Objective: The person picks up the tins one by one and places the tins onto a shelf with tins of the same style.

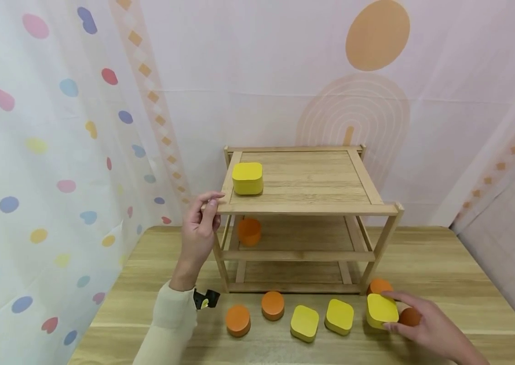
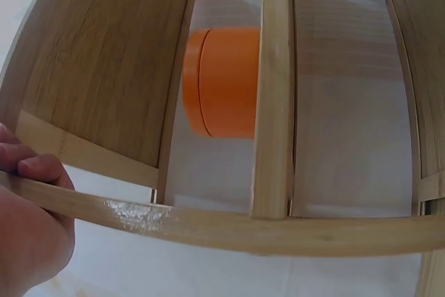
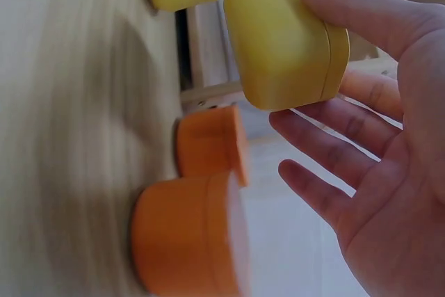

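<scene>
Well, left hand [image 1: 200, 223] is gripping the shelf [image 1: 312, 178], right hand [image 1: 430, 323] pinching a yellow box [image 1: 381, 310] at four o'clock, ideally level.

Polka dots [image 1: 22, 304] and hearts [image 1: 49, 325] are brightening a white curtain [image 1: 52, 208] at L; a pale-pink backdrop [image 1: 248, 61] w/ tan oval [image 1: 378, 35] and rainbow-arch print [image 1: 353, 104] is hanging in bkgd, while a wood-grain tabletop [image 1: 431, 253] is spanning fgnd.

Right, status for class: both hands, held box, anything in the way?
Left hand gripping rack at front corner. Right hand pinching yellow box, lifted off table. Two orange containers nearby, seemingly not blocking.
</scene>
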Tool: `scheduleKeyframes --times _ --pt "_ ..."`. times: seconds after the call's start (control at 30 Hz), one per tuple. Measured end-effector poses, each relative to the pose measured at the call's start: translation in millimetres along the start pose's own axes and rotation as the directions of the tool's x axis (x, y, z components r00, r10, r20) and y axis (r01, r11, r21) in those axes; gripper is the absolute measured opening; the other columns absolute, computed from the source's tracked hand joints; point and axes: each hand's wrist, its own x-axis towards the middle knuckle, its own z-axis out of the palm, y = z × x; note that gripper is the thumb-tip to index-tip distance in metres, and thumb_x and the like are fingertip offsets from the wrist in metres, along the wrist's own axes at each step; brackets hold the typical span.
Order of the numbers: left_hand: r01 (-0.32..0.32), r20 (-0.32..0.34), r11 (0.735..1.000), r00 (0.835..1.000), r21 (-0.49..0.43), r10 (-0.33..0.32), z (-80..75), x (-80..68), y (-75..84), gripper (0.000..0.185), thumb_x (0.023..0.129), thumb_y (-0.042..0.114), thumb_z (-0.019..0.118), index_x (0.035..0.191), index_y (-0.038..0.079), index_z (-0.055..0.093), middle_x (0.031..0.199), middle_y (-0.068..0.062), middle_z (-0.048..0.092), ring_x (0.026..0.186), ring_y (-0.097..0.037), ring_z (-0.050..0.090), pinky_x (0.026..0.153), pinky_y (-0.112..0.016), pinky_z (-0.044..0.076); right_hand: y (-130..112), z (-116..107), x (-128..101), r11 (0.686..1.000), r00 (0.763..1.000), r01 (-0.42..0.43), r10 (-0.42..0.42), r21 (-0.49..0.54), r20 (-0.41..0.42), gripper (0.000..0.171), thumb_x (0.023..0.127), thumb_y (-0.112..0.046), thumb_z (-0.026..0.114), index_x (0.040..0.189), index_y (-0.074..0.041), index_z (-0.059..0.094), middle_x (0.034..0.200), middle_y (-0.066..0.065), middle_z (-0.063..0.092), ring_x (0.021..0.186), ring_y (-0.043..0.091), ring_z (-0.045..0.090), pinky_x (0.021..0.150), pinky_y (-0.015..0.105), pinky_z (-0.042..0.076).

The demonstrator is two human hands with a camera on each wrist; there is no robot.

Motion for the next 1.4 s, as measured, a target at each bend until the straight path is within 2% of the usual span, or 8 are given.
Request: scheduleKeyframes --times 0.13,0.37,0.5,0.67,0.97,1.1,1.17,1.4 --pt "0.003 -0.019 1.000 1.000 0.004 -0.003 0.9 -1.4 0.2 0.024 0.105 0.009 0.044 0.111 -0.008 0.060 0.066 -0.001 0.044 0.055 -0.011 0.040 0.048 -0.020 0.032 -5.9 -2.1 3.2 0.998 0.999 0.050 -0.050 0.025 -0.015 0.053 0.076 -0.034 0.084 0.124 -0.023 0.065 0.122 -0.001 0.069 0.112 0.001 0.059 0.085 0.026 0.053" --pt "-0.051 -0.029 0.999 0.998 -0.014 0.050 3.5 -1.4 -0.5 0.022 0.103 0.003 0.043 0.109 -0.010 0.060 0.064 -0.002 0.044 0.054 -0.009 0.040 0.047 -0.021 0.032 -23.6 -12.1 9.9 0.988 0.993 0.115 -0.114 0.098 -0.021 0.048 0.080 -0.024 0.082 0.125 -0.024 0.064 0.123 -0.005 0.067 0.112 0.001 0.059 0.088 0.019 0.049" --pt "-0.058 -0.028 0.998 0.998 -0.023 0.057 4.3 -1.7 -1.8 0.022 0.104 0.003 0.042 0.108 -0.010 0.059 0.065 0.000 0.044 0.055 -0.009 0.040 0.047 -0.021 0.033 -30.7 -17.6 13.6 0.971 0.979 0.204 -0.199 0.126 -0.051 0.051 0.078 -0.015 0.084 0.125 -0.022 0.064 0.124 -0.001 0.066 0.113 0.001 0.059 0.091 0.012 0.044" --pt "-0.065 -0.026 0.998 0.998 -0.023 0.064 3.8 -1.6 -3.2 0.022 0.104 0.004 0.042 0.107 -0.011 0.059 0.064 -0.001 0.043 0.055 -0.009 0.040 0.048 -0.022 0.033 -38.4 -22.0 18.8 0.949 0.957 0.289 -0.282 0.126 -0.070 0.053 0.076 -0.009 0.084 0.124 -0.021 0.064 0.125 -0.002 0.065 0.113 0.004 0.059 0.091 0.017 0.047" --pt "-0.071 -0.022 0.997 0.997 -0.031 0.070 4.1 -1.8 -2.8 0.023 0.104 0.003 0.041 0.105 -0.011 0.059 0.063 -0.002 0.041 0.054 -0.010 0.040 0.048 -0.023 0.033 -55.5 -31.1 27.6 0.933 0.944 0.331 -0.327 0.140 -0.054 0.054 0.077 -0.006 0.083 0.124 -0.022 0.063 0.124 -0.009 0.065 0.117 0.003 0.057 0.093 0.017 0.047" --pt "-0.058 -0.029 0.998 0.998 -0.028 0.057 4.3 -2.6 -2.6 0.023 0.104 0.003 0.041 0.105 -0.012 0.058 0.063 -0.002 0.042 0.054 -0.011 0.040 0.048 -0.022 0.033 -60.2 -30.9 33.1 0.899 0.916 0.401 -0.394 0.178 -0.076 0.056 0.075 0.000 0.082 0.126 -0.014 0.064 0.124 -0.001 0.065 0.116 0.005 0.057 0.096 0.013 0.043" --pt "-0.045 -0.036 0.999 0.998 -0.016 0.045 4.7 -2.4 -2.3 0.023 0.104 0.004 0.041 0.105 -0.011 0.059 0.064 -0.001 0.043 0.055 -0.010 0.040 0.049 -0.021 0.034 -63.3 -31.4 36.2 0.891 0.909 0.416 -0.407 0.180 -0.087 0.057 0.074 0.001 0.083 0.126 -0.013 0.064 0.123 0.001 0.065 0.116 0.006 0.057 0.097 0.012 0.041" --pt "-0.027 -0.059 1.000 0.998 0.001 0.027 6.6 -2.5 -3.4 0.024 0.104 0.006 0.041 0.105 -0.009 0.059 0.066 -0.001 0.045 0.056 -0.011 0.041 0.050 -0.020 0.035 -78.6 -38.8 49.2 0.889 0.903 0.430 -0.424 0.159 -0.070 0.059 0.073 -0.001 0.084 0.126 -0.019 0.064 0.125 -0.003 0.064 0.117 0.007 0.058 0.098 0.015 0.043"
